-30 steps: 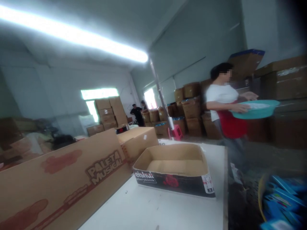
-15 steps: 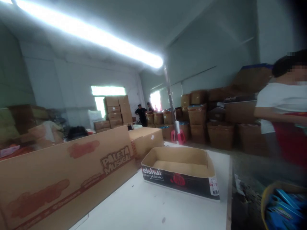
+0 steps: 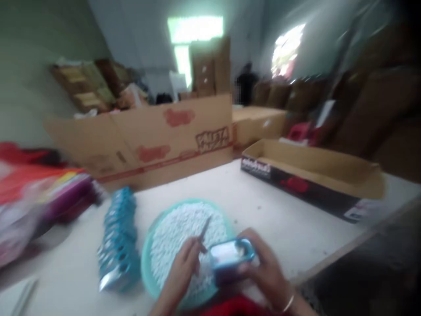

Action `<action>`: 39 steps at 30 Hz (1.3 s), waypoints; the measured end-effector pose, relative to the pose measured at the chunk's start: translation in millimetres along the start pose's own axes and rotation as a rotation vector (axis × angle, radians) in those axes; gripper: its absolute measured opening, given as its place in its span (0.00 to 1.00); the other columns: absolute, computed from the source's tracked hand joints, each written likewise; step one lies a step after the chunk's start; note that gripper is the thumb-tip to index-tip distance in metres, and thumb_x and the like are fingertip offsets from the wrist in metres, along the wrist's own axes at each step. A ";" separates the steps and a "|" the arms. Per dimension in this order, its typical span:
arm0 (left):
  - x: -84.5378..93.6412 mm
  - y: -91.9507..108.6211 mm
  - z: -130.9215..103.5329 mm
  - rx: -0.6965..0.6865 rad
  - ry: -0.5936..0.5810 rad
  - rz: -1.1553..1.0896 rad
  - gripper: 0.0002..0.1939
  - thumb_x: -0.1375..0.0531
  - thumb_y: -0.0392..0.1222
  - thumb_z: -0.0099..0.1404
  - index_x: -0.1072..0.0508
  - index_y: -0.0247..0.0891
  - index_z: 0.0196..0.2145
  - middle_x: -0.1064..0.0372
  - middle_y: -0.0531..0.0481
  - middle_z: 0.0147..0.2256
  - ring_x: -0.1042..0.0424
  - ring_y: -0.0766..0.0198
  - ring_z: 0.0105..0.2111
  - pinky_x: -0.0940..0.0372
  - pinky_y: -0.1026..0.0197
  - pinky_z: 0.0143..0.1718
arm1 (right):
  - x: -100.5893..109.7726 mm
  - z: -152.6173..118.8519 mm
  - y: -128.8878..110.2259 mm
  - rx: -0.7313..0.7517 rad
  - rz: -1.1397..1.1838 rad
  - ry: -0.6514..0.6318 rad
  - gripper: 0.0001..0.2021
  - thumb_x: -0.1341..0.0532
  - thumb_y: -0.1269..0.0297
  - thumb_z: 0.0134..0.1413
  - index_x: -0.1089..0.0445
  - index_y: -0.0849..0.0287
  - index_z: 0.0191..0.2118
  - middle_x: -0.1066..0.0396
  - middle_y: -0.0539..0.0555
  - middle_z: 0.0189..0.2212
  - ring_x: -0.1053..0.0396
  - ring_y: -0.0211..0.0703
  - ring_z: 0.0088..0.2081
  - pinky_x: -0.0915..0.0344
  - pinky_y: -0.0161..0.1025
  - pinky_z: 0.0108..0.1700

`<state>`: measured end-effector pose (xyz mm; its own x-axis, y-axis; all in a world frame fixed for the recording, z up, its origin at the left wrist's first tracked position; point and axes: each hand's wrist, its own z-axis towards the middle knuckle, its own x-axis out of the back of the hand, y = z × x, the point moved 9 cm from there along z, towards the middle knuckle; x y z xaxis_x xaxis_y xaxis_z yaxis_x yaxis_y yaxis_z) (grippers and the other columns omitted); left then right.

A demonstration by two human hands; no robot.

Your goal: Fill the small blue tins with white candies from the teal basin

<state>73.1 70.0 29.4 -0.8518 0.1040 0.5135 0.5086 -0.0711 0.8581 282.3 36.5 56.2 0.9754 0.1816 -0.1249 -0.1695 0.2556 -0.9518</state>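
Note:
Over a round turquoise basin [image 3: 147, 259] full of small white pieces [image 3: 177, 228], my left hand [image 3: 186, 263] grips a thin dark stick-like tool [image 3: 205, 228] that points up and away. My right hand [image 3: 265, 267] holds a small blue case [image 3: 226, 272] with a pale, shiny top, at the basin's right edge; a bracelet is on that wrist. Left of the basin, a row of blue, shiny items with round holes [image 3: 120, 241] lies on the white table [image 3: 269, 210]. The picture is blurred, so fine details of the case and tool are unclear.
An open shallow cardboard box [image 3: 309, 186] stands on the table at the right. A large printed carton [image 3: 151, 136] runs along the back. Red and purple packaged goods [image 3: 69, 193] lie at the left. Stacked boxes [image 3: 210, 66] and a dark-clothed person [image 3: 246, 83] are farther off.
The view has swung down and to the left. Both my hands, the basin and the blue items now show, and the person in a white shirt at the right is out of view.

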 end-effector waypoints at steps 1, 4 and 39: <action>18.3 -13.7 -13.8 0.038 0.033 0.044 0.21 0.51 0.55 0.73 0.30 0.37 0.48 0.27 0.46 0.39 0.27 0.58 0.37 0.30 0.54 0.40 | 22.0 -1.8 8.9 -0.041 0.039 0.177 0.20 0.30 0.47 0.48 0.27 0.53 0.42 0.25 0.52 0.35 0.27 0.47 0.37 0.27 0.41 0.39; 81.4 -29.4 -26.5 0.037 0.093 0.326 0.20 0.49 0.55 0.70 0.29 0.39 0.47 0.26 0.45 0.41 0.27 0.55 0.39 0.33 0.53 0.43 | 65.4 -7.0 34.5 -0.255 0.213 0.529 0.22 0.30 0.45 0.48 0.27 0.53 0.44 0.23 0.50 0.36 0.26 0.43 0.36 0.27 0.34 0.34; 92.8 66.1 12.5 -0.254 -0.381 0.613 0.11 0.48 0.48 0.71 0.29 0.42 0.45 0.28 0.49 0.37 0.28 0.61 0.36 0.36 0.61 0.37 | -53.1 61.5 4.5 0.268 -0.604 -0.227 0.17 0.42 0.69 0.62 0.37 0.52 0.56 0.30 0.57 0.47 0.31 0.50 0.49 0.31 0.47 0.51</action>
<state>29.2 87.4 133.8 -0.3008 0.3036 0.9041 0.7924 -0.4479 0.4141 221.1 86.4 75.7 0.8613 0.1201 0.4937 0.3359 0.5944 -0.7306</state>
